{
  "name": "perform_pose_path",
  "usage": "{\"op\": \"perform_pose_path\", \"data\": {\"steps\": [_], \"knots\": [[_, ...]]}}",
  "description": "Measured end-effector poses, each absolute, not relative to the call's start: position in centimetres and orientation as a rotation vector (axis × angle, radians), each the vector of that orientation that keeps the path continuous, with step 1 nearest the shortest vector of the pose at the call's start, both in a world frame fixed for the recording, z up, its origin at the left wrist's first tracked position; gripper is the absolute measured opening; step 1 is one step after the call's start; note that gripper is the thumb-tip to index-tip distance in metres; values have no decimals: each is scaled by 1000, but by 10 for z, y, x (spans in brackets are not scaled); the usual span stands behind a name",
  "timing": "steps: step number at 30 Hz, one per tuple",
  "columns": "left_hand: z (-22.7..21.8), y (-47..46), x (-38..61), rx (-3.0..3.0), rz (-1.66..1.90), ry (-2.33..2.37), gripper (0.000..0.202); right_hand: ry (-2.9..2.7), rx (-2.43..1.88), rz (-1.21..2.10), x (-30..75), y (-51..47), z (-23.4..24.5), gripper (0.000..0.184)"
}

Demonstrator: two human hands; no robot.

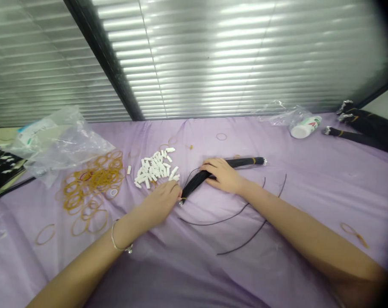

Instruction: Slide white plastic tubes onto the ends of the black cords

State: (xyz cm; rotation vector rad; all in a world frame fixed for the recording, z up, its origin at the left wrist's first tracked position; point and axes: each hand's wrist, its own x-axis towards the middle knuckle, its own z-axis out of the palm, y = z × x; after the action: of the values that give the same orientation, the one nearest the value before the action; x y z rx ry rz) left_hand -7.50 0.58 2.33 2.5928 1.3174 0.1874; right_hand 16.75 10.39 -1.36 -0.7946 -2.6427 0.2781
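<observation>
A bundle of black wires (195, 184) lies across the purple cloth, tied with yellow rubber bands near both ends, with bare metal tips showing. My right hand (222, 174) is wrapped over the middle of the bundle. At its left end, my left hand (165, 197) is closed, with the fingertips pressed against the wires beside the rubber band; part of the grip is hidden. Just beyond my left hand sits a pile of small white connector housings (154, 167). Two loose black wires (242, 247) curve on the cloth under and beside my right forearm.
Yellow rubber bands (99, 179) lie heaped at the left, below a clear plastic bag (66, 139). A white bottle (306, 127) rests on its side at the back right. More black wire bundles (370, 128) lie at the right edge. Window blinds (213, 60) rise behind the table.
</observation>
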Motion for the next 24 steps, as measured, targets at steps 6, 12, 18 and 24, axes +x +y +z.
{"op": "perform_pose_path", "data": {"steps": [6, 12, 18, 24], "knots": [[40, 6, -86, 2737, 202, 1279, 12, -2652, -760, 301, 168, 106, -13, 31], [38, 14, -89, 2519, 465, 1461, 14, -2621, -781, 299, 166, 108, -18, 36], [45, 14, -92, 2400, 382, 1306, 13, -2628, -796, 308, 166, 106, -16, 33], [43, 10, -97, 2335, 265, 1189, 16, -2640, -778, 333, 166, 106, -14, 31]]}}
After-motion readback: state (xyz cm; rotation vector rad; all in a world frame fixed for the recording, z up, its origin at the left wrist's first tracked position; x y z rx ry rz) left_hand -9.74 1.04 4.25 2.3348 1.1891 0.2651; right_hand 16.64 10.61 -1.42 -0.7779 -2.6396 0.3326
